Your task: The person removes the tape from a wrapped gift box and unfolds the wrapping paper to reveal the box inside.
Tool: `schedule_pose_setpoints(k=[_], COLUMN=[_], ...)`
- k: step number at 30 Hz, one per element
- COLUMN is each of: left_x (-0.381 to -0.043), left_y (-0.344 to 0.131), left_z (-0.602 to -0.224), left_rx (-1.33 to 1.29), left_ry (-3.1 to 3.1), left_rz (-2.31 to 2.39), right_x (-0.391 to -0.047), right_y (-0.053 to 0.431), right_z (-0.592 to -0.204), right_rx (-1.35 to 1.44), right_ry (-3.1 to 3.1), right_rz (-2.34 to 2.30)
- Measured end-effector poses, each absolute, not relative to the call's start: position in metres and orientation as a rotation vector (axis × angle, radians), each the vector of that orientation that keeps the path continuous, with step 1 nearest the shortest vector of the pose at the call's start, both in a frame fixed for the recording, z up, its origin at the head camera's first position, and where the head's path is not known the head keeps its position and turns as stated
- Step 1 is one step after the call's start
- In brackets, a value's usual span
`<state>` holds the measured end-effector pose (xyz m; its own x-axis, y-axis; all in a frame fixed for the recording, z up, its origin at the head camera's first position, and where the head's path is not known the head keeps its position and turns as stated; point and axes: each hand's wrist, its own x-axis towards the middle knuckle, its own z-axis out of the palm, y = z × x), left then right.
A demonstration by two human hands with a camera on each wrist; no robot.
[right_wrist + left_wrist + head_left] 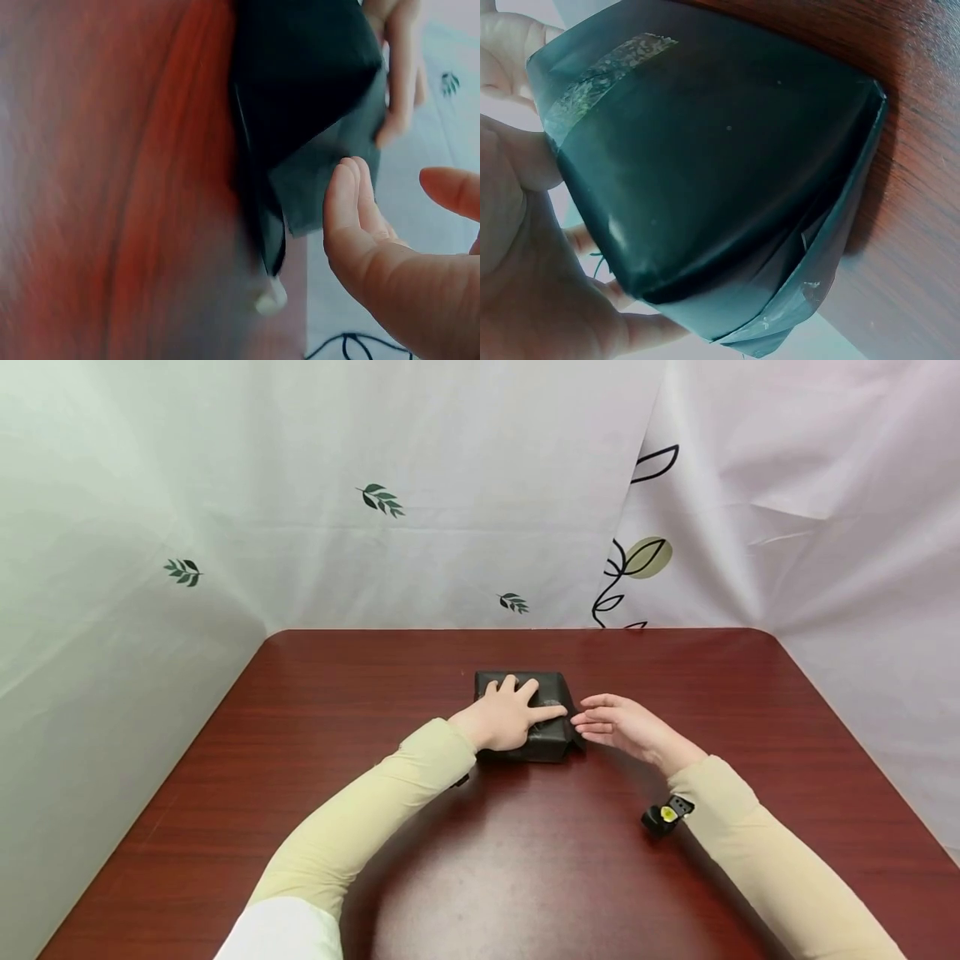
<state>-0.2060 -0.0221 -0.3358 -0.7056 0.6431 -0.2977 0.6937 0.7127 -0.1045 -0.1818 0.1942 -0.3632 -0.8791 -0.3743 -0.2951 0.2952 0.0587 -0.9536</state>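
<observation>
A box-shaped package wrapped in black paper (551, 745) lies on the table. My left hand (506, 718) rests on top of it with the fingers spread. A strip of clear, crinkled tape (615, 75) crosses the wrapping in the left wrist view. At the package's right end, the paper stands out in loose folded flaps (322, 172). Beside that end is my right hand (626, 727), its fingers extended and the thumb apart in the right wrist view. Its fingertips are close to the flaps; whether they touch, I cannot tell.
The reddish-brown wooden table (330, 693) extends around the package. A pale curtain (450, 460) with leaf prints hangs behind and at the sides. A black wrist device (660, 818) sits under the right sleeve. Past the flap shows a small blurred whitish thing (270, 298).
</observation>
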Motion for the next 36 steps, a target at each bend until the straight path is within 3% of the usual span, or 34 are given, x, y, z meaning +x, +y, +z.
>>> schedule_pose_setpoints(k=[7, 18, 26, 36], left_x=[-0.208, -0.23, -0.246, -0.249], left_y=[-0.029, -0.064, -0.09, -0.099], left_z=[-0.339, -0.336, -0.345, -0.356], left_rx=[1.109, 1.258, 0.929, 0.812], left_ry=[2.72, 2.656, 2.77, 2.686], left_rz=[-0.207, 0.632, 0.692, 0.888], right_x=[-0.179, -0.181, -0.183, -0.186], right_y=[0.181, 0.164, 0.158, 0.156], right_z=[-0.367, -0.368, -0.368, -0.367], right_rx=[-0.075, -0.026, -0.003, -0.012], right_ry=[1.886, 2.065, 2.198, 2.29], right_rz=[-1.86, -1.72, -1.587, -1.531])
